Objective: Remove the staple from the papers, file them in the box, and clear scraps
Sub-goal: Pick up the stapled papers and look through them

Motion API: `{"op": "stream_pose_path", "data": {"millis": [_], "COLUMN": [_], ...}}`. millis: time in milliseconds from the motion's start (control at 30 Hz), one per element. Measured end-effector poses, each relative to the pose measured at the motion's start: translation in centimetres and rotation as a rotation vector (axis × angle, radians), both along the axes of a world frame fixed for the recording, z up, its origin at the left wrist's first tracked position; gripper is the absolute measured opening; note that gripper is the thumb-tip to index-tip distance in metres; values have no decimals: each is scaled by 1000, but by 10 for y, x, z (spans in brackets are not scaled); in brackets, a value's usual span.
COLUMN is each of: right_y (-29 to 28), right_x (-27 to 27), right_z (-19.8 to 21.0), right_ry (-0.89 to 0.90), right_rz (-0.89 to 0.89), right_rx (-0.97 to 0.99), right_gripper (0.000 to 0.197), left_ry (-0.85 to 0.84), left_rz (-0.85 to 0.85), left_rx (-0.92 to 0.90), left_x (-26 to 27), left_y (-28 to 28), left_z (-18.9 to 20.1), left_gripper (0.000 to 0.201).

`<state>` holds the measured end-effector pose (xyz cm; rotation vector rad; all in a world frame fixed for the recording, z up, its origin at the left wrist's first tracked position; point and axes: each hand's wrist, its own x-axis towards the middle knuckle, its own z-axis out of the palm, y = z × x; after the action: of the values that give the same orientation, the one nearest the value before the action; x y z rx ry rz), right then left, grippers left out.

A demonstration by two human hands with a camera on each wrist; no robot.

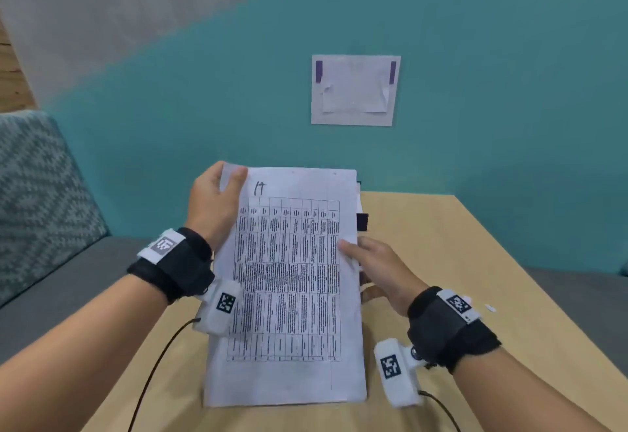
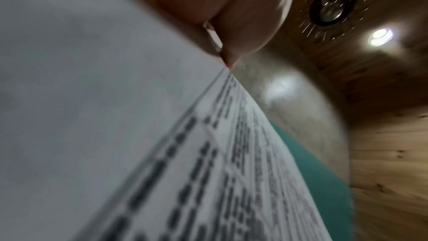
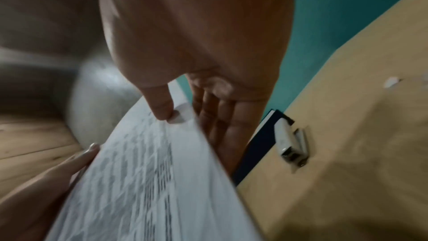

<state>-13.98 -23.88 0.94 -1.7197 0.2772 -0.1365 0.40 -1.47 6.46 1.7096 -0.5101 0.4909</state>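
Head view: papers [image 1: 289, 282] upright, long axis vertical — left hand [image 1: 212, 204], right hand [image 1: 380, 270] pinching.

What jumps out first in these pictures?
The sheaf of papers printed with a dense table, held up over the wooden table: the left hand pinches its top left corner, the right hand grips its right edge. Next, a white staple remover lying on the table to the right.

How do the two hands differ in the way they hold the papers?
The left hand grips the papers at the top left corner; the right hand holds the right edge, midway down. The left reaches higher than the right. On both, the thumb lies on the printed side.
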Motion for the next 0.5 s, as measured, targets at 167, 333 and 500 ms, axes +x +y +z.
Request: {"op": "stream_pose_path", "data": {"millis": [167,333,500], "right_y": [-39,-58,-53], "right_x": [38,74,95], "right_z": [-20,-40,-53], "right_ry": [142,309,537], "right_rz": [-289,-333,-131], "right_rx": [-165,-697,-798], "right_gripper": [31,27,56], "left_ry": [67,132,143], "left_rz": [54,55,56], "left_rx": [45,104,62], "left_x": [22,29,29], "left_y": [5,4,4], "left_z": [-48,-76,-85], "left_gripper": [40,28,27]}}
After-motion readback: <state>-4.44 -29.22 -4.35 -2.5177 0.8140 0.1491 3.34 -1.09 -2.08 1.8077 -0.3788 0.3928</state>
